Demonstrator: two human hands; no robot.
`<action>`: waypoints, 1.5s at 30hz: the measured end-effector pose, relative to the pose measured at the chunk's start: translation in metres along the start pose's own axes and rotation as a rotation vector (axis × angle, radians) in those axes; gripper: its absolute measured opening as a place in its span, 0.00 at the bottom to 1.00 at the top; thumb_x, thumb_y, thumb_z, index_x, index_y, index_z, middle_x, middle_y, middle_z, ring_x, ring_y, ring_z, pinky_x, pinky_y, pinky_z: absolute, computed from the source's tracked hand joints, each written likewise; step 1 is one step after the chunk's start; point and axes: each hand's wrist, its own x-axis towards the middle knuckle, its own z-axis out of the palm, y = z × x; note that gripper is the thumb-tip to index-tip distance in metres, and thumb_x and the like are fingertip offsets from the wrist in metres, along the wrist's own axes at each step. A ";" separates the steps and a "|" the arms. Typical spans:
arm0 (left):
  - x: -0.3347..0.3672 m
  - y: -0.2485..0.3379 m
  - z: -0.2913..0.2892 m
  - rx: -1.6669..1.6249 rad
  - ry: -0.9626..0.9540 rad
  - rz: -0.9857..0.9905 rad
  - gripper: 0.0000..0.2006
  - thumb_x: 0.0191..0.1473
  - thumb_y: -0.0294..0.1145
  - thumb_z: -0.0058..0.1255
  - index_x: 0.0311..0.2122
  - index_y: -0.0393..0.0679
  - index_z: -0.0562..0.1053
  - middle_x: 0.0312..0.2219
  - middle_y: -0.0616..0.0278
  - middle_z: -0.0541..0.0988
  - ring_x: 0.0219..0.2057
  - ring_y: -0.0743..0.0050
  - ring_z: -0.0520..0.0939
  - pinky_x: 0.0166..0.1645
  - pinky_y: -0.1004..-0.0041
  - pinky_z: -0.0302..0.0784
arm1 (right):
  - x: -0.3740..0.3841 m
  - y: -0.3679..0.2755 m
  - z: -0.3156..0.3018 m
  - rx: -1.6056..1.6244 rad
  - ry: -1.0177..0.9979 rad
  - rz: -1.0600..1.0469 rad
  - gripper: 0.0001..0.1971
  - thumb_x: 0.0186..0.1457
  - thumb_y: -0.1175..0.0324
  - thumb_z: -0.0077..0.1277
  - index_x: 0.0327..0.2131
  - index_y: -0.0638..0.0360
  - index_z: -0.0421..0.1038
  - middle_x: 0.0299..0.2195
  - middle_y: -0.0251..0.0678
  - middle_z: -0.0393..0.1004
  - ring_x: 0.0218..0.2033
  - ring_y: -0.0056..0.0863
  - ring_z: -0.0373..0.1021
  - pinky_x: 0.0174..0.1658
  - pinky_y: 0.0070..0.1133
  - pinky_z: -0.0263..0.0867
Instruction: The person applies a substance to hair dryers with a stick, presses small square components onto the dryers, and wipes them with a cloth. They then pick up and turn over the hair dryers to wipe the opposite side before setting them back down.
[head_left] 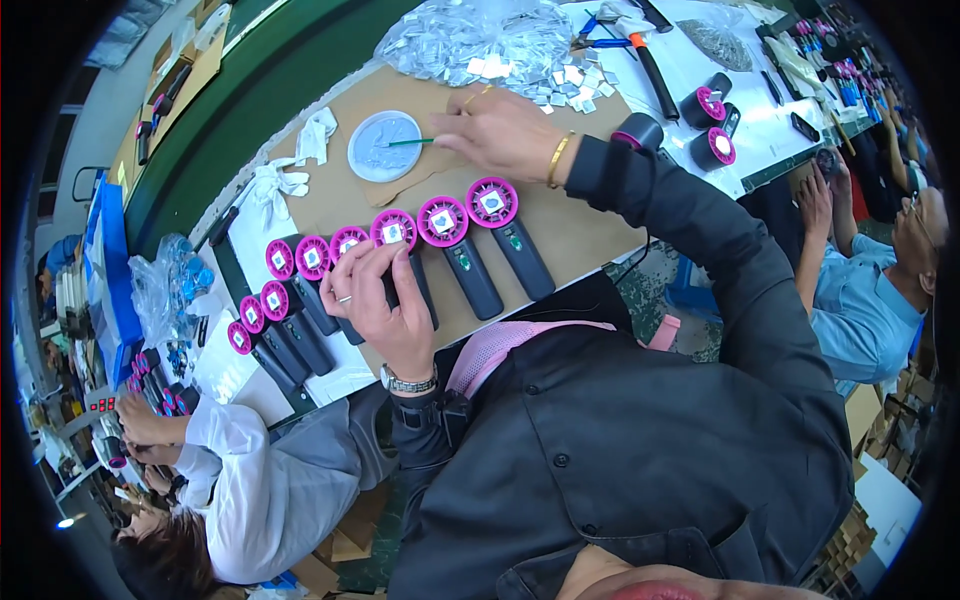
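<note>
The white tabletop (765, 135) spans the frame from lower left to upper right. A brown cardboard sheet (590, 240) covers its central part. At the upper centre lies a clear plastic bag (475, 40), with small silvery squares inside and others loose at its lower right. Nine black handheld devices (467, 270) with pink rings are arranged from left of centre to mid-frame, ring ends uppermost, some partly hidden. The right hand (500, 130), above centre, is closed around one end of a thin stick. The left hand (385, 305), mid-frame, has its fingers bent over a device near the ring's lower edge; whether it grips the device cannot be told. A round white dish (384, 146) of grey paste stands at upper centre-left. The green stick (410, 142) reaches from the right hand over the dish. White square pads (492, 203) sit at the ring centres, several bearing a grey smear.
</note>
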 end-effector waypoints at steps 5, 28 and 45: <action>0.006 0.003 0.001 -0.112 -0.013 0.027 0.11 0.70 0.31 0.50 0.44 0.44 0.84 0.40 0.63 0.87 0.51 0.60 0.82 0.68 0.55 0.55 | -0.028 -0.018 -0.052 1.373 0.010 0.667 0.29 0.77 0.52 0.36 0.59 0.70 0.75 0.60 0.50 0.76 0.56 0.40 0.76 0.63 0.35 0.68; 0.009 0.083 0.057 -0.627 -0.185 0.030 0.06 0.64 0.20 0.58 0.33 0.34 0.77 0.29 0.57 0.83 0.32 0.68 0.82 0.40 0.70 0.75 | -0.248 -0.011 -0.124 0.468 0.675 0.886 0.14 0.69 0.64 0.60 0.31 0.62 0.74 0.26 0.22 0.71 0.28 0.07 0.64 0.31 0.14 0.58; -0.011 0.147 0.156 -1.058 -0.915 -0.657 0.22 0.75 0.41 0.46 0.59 0.30 0.71 0.47 0.53 0.84 0.45 0.71 0.86 0.55 0.71 0.82 | -0.261 0.007 -0.093 -0.019 0.558 0.668 0.27 0.51 0.69 0.75 0.48 0.59 0.65 0.44 0.38 0.74 0.41 0.32 0.75 0.46 0.27 0.74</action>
